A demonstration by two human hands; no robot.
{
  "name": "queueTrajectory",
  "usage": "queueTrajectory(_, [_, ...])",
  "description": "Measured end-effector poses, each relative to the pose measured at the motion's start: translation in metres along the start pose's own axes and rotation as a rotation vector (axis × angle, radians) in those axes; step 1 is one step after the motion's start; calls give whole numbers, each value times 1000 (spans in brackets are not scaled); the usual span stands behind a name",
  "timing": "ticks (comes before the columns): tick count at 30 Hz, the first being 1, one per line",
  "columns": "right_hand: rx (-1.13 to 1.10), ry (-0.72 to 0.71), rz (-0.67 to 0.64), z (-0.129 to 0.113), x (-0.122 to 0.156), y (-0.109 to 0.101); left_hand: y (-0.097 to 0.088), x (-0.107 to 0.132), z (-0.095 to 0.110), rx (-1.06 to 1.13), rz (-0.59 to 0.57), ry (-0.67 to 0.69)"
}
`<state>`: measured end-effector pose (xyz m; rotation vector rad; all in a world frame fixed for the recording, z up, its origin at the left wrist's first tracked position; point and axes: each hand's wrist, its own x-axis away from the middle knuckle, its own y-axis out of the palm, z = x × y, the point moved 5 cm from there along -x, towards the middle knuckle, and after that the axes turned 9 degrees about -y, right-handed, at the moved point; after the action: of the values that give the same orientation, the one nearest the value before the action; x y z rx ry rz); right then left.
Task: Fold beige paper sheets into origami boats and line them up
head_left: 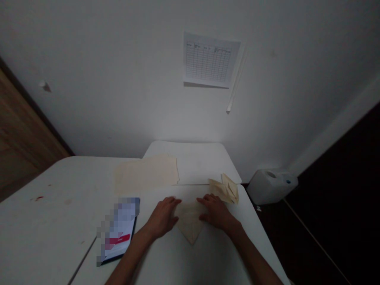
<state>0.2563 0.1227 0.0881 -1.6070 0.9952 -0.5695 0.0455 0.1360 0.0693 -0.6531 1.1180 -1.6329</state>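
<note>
A beige sheet of paper, folded to a point toward me, lies on the white table between my hands. My left hand holds its left side, the thumb nearer me and the fingers at the far corner. On the right side my right hand holds it in the same way, thumb and curled fingers at the edge. The fingertips partly cover the paper's side edges. Just beyond my right hand sits a folded beige paper piece with raised, pointed flaps.
Flat beige sheets lie at the back left of the table. A tablet with a partly blurred screen rests left of my left forearm. A white plastic canister stands past the right edge. A printed chart hangs on the wall.
</note>
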Motion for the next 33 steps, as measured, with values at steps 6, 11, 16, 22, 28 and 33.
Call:
queueTrajectory(6, [-133,70,-17,8,0,6,0,-5,-3,36,-44,-24])
queueTrajectory(11, [-156,91,-38,11,1,12,3,-3,-6,80,-73,-34])
queueTrajectory(16, [-182,95,-44,10,3,10,2,3,-4,135,-64,-14])
queueTrajectory(22, [-230,98,-35,15,5,12,5,5,-6,185,-65,-36])
queueTrajectory(28, [-244,79,108,12,4,0,-8,1,1,235,-38,3])
queueTrajectory(33, [-241,1,268,5,3,-25,-41,-5,18,256,37,104])
